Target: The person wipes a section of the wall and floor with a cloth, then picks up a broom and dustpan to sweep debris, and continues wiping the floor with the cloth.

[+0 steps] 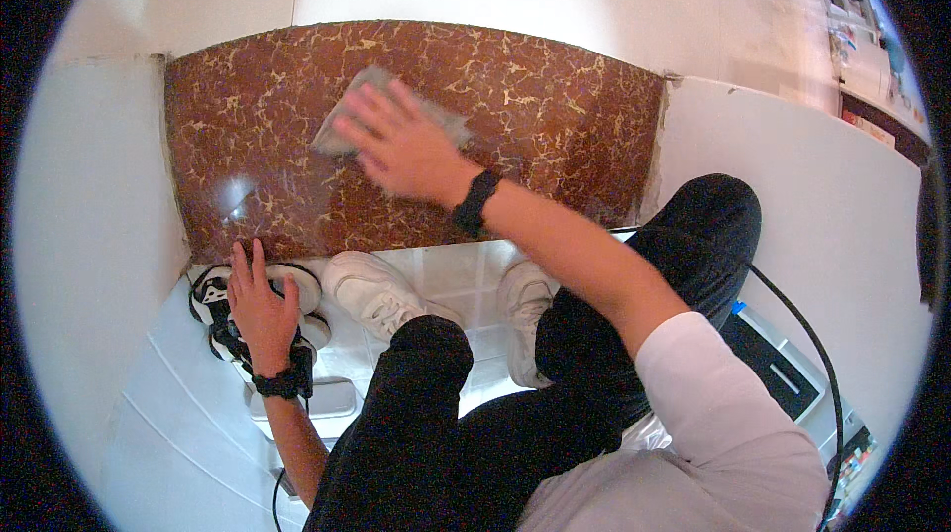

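In the head view, my right hand [412, 149] lies flat over a grey cloth [332, 140] on a reddish-brown marble-patterned slab [579, 123]. The fingers are blurred, and the palm covers much of the cloth. A corner of the cloth sticks out past the fingertips. At the slab's front left, my left hand [261, 313] has its fingers spread and holds nothing. Two of its fingertips overlap the slab's front edge; whether they press on it I cannot tell. Below that hand, partly hidden, are black-and-white shoes [215, 294].
White walls bound the slab at the back, left [96, 160] and right [743, 138]. My white sneakers [371, 290] stand on a tiled floor [453, 272] before it. A black cable [810, 339] curves down at the right beside a grey-and-black case [773, 361].
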`<state>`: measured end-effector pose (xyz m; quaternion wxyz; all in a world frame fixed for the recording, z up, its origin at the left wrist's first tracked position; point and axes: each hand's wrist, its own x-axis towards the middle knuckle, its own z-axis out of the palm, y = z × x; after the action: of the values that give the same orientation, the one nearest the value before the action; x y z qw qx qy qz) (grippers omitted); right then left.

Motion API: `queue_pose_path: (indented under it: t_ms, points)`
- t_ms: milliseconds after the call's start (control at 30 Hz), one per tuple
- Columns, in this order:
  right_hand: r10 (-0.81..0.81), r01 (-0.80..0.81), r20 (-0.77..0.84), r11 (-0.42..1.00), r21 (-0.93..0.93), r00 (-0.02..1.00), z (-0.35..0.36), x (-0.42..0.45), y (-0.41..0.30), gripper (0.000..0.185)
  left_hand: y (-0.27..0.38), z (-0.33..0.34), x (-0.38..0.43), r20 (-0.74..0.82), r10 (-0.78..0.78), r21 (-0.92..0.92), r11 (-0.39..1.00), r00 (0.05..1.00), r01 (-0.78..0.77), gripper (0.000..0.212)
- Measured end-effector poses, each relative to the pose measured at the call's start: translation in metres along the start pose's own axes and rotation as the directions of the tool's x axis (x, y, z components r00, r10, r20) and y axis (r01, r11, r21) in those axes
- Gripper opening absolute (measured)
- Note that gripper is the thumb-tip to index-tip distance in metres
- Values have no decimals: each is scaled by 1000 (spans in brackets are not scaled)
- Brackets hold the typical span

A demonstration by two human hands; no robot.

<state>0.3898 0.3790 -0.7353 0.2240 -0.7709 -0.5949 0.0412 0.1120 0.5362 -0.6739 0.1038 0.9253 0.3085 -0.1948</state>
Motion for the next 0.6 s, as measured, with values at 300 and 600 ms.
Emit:
queue_pose_path:
  t_ms: [300, 600]
  points:
    - [456, -513, -252, 819, -258, 854, -76, -39, 153, 50, 0, 0, 0, -9, -39, -37, 999, 999, 38, 68]
    - [815, -929, -453, 355, -102, 361, -46, -43, 120, 59, 0, 2, -2, -56, 3, -17, 1000, 998, -4, 68]
